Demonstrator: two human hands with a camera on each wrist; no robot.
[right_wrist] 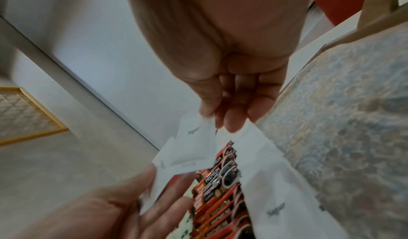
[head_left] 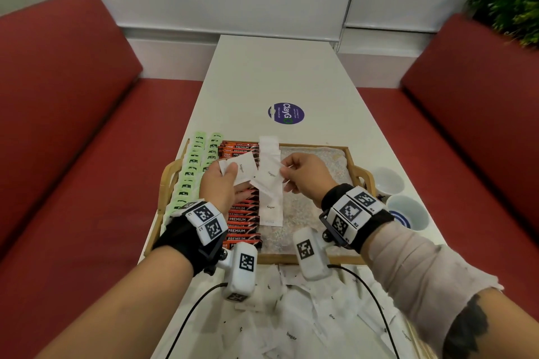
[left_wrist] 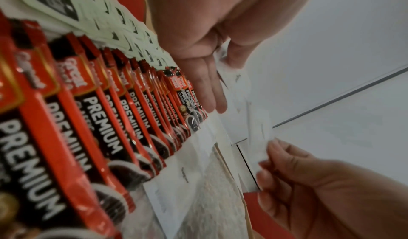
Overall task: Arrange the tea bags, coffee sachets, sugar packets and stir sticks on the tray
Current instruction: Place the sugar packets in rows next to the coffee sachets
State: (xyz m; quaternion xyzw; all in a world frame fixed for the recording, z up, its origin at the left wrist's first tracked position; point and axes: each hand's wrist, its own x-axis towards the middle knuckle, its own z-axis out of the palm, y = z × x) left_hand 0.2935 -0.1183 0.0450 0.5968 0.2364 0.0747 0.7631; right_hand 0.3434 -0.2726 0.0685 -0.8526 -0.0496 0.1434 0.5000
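Head view: sugar packets (head_left: 243, 169) pinched between both hands (head_left: 303, 173) above tray (head_left: 354, 161).

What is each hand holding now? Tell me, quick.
Left hand: grips a small stack of sugar packets.
Right hand: pinches one sugar packet.

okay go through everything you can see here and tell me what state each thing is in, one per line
Wooden tray: partly filled.
Green tea bags: rowed along the tray's left side.
Red coffee sachets: rowed.
White sugar packets in tray: column started.
Loose sugar packets: heaped on table.
Left hand: holds sugar packets.
Right hand: pinches one.
Two white cups: upright.
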